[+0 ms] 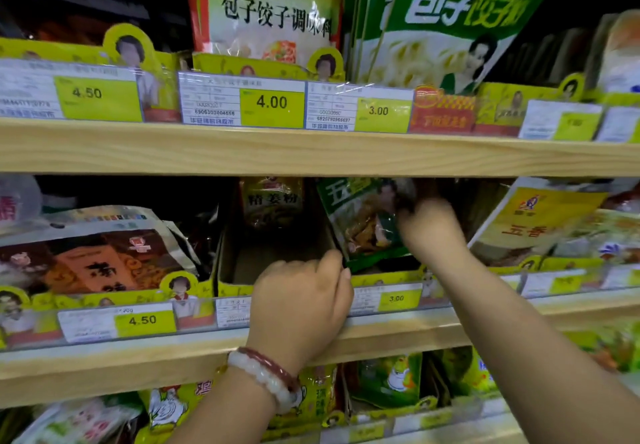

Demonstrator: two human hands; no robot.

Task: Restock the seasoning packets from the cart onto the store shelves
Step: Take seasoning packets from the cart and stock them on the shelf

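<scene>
A green seasoning packet [363,218] stands tilted in a yellow cardboard display box [384,275] on the middle shelf. My right hand [429,225] grips the packet's right edge, fingers curled over its top corner under the upper shelf board. My left hand [304,301], with bead bracelets on the wrist, pinches the packet's lower left corner at the box's front. A brown ginger-powder packet [273,204] stands at the back of the neighbouring box [235,270], which is otherwise mostly bare.
Wooden shelf boards [311,149] run above and below. Price tags [242,104] line the shelf fronts. Large dumpling-seasoning packets [270,10] stand on the upper shelf. Orange-brown packets [93,263] lie at the left, yellow ones [540,222] at the right, chicken-seasoning packets [391,378] below.
</scene>
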